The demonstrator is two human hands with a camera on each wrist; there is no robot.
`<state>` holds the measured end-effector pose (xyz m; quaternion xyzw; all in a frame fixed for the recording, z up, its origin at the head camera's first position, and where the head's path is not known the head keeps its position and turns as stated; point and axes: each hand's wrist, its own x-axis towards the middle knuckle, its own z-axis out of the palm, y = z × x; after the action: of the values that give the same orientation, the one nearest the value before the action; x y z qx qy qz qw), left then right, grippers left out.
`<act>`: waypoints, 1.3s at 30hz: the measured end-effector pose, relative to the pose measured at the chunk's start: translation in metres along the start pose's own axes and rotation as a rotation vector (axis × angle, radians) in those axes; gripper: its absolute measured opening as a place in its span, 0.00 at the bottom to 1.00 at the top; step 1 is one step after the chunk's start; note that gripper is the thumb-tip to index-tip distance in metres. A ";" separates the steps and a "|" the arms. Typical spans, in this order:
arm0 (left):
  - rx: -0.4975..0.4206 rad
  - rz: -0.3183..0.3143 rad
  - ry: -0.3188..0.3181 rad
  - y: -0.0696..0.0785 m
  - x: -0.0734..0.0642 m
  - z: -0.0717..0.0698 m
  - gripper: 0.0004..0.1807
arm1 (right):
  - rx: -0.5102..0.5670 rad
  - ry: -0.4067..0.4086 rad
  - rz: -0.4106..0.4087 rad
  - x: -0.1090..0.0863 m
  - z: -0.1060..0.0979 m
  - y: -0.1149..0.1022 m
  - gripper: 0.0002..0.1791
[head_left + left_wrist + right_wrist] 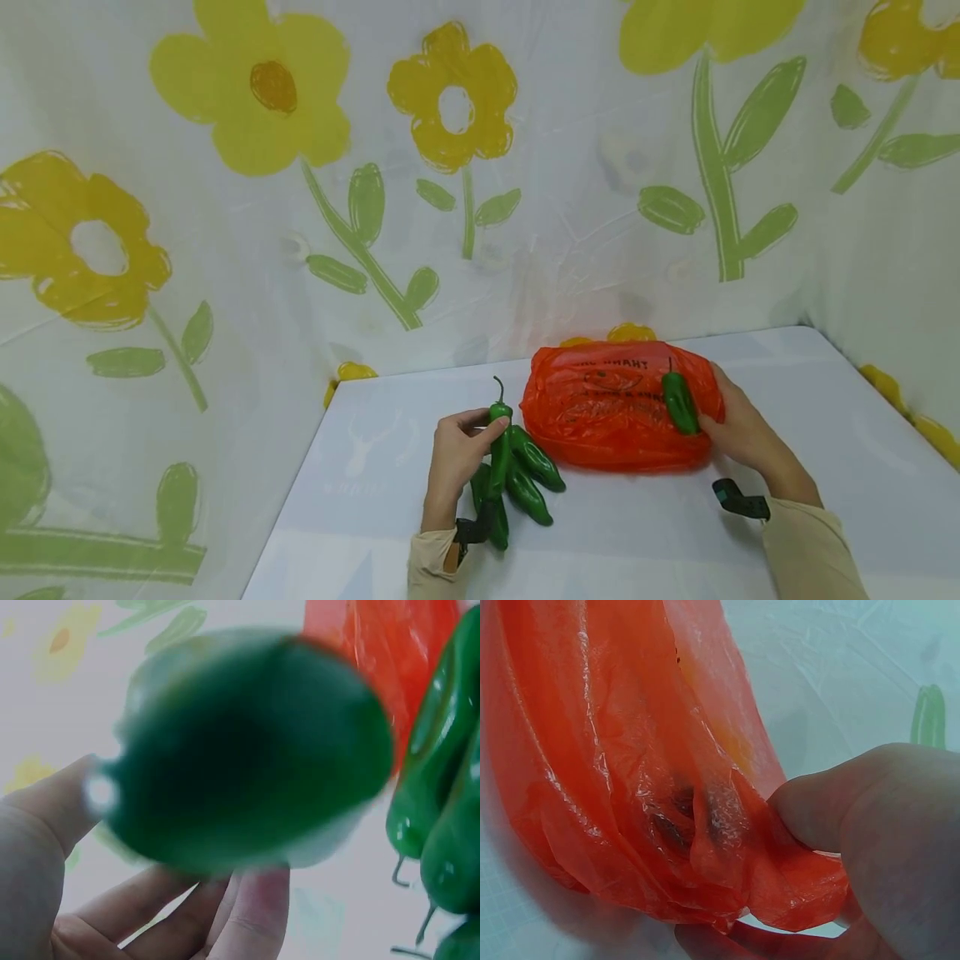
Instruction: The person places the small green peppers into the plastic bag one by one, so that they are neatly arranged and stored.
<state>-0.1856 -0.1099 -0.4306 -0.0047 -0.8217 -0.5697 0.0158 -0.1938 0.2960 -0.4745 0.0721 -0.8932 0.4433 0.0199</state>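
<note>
My left hand [459,454] pinches a long green pepper [500,454] near its stem, holding it upright over the other peppers. In the left wrist view this pepper is a large blur close to the camera, with the thumb and fingers around its far end. Several glossy green peppers [528,493] lie bunched on the table beneath it. A red plastic bag [600,450] with dark print lies to their right. My right hand [742,425] grips the bag's right edge, thumb on the near side. Another green pepper [680,404] shows against the bag, right beside that thumb.
The white table [337,467] has faint printed patterns and a rounded back right corner. Behind and beside it hangs a white curtain [555,208] with yellow flowers and green leaves. A dark wrist camera [738,500] sits at the right wrist.
</note>
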 end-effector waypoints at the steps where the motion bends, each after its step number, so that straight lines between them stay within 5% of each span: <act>1: -0.007 0.003 -0.002 0.002 0.000 0.002 0.25 | 0.001 0.000 0.000 0.000 0.000 0.000 0.51; 24: -0.128 -0.010 -0.037 0.015 0.003 0.043 0.23 | -0.012 0.006 -0.002 -0.011 0.012 0.007 0.52; 39: -0.247 -0.013 -0.078 0.027 0.017 0.079 0.23 | -0.036 0.034 -0.022 -0.006 0.010 0.008 0.53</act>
<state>-0.2037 -0.0267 -0.4327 -0.0235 -0.7452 -0.6661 -0.0208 -0.1887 0.2937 -0.4872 0.0739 -0.8997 0.4282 0.0413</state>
